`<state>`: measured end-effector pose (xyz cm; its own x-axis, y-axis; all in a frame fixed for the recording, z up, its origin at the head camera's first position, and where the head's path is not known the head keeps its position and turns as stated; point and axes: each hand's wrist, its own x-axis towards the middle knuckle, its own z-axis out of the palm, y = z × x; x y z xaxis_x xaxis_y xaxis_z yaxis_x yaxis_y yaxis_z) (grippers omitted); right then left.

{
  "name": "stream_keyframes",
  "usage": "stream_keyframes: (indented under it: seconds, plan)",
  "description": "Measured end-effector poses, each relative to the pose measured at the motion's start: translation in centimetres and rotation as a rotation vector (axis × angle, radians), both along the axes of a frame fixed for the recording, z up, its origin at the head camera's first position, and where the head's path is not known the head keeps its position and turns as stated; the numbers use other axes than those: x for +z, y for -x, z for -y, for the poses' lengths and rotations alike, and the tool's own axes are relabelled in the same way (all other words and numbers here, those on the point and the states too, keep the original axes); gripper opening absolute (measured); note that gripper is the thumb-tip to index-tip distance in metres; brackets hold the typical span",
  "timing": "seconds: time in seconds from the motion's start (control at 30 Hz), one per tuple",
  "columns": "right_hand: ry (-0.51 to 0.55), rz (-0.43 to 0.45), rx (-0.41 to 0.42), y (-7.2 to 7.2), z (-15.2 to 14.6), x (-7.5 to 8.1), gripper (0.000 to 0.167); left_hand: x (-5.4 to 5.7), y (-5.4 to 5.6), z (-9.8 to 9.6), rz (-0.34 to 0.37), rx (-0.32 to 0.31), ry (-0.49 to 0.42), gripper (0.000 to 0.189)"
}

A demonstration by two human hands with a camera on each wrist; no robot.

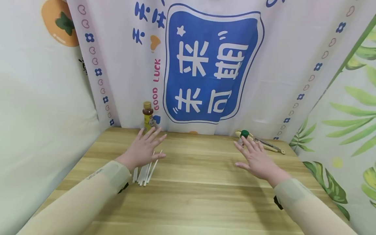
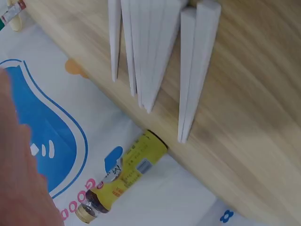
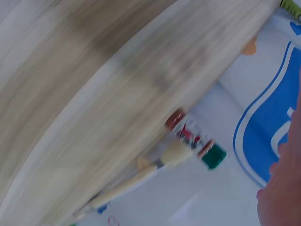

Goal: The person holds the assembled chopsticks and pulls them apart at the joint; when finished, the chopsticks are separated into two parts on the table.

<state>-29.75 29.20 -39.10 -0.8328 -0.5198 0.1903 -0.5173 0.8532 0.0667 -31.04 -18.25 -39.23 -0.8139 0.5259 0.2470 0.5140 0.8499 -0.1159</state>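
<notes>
My left hand (image 1: 141, 150) is held over a loose bundle of white chopsticks (image 1: 144, 175), its fingers spread and pointing forward. Those chopsticks taper to thin tips in the left wrist view. Just beyond the fingertips stands a yellow-labelled bottle (image 2: 129, 172) of dark liquid with a gold cap. On the other side, my right hand (image 1: 258, 160) hovers with spread fingers, holding nothing. Its fingers partly cover a small jar (image 3: 194, 137) with a green lid and a red-and-white label. Beside that jar lie tongs (image 1: 270, 146) with cream-coloured ends.
The wood-grain table (image 1: 191, 202) ends at a hanging cloth (image 1: 282, 91) printed with a blue panel. White fabric (image 1: 38, 107) hangs at the left, and a leaf-patterned cloth (image 1: 352, 130) at the right. The bottle, jar and tongs are along the table's back edge.
</notes>
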Motion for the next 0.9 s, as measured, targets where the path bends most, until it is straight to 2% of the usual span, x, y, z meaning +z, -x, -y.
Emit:
stream_keyframes:
  seconds: [0.13,0.23,0.3,0.47,0.6,0.77,0.9]
  plan:
    - [0.016,0.022,0.061,0.6,2.6,-0.8,0.081,-0.6,-0.4,-0.1,0.048,0.031,0.009,0.058]
    - [0.019,0.059,0.108,0.9,5.6,-1.3,0.08,-1.2,-0.7,-0.5,0.103,0.062,-0.006,0.033]
    - [0.01,0.1,0.129,1.1,7.9,-1.4,0.08,-1.5,-0.8,-0.8,0.14,0.098,-0.014,0.024]
    - [-0.04,0.191,0.209,2.4,14.6,-1.1,0.078,-2.0,-0.7,-1.4,0.202,0.191,-0.029,0.03]
    - [-0.081,0.248,0.295,3.2,20.1,-1.4,0.073,-2.5,-0.8,-1.5,0.258,0.252,-0.037,0.021]
    - [-0.072,0.28,0.364,3.5,25.2,-3.0,0.063,-3.2,-1.1,-1.7,0.265,0.256,-0.07,0.017]
    - [-0.001,0.235,0.381,3.9,27.2,-3.9,0.044,-3.1,-1.2,-2.3,0.273,0.252,-0.103,0.02]
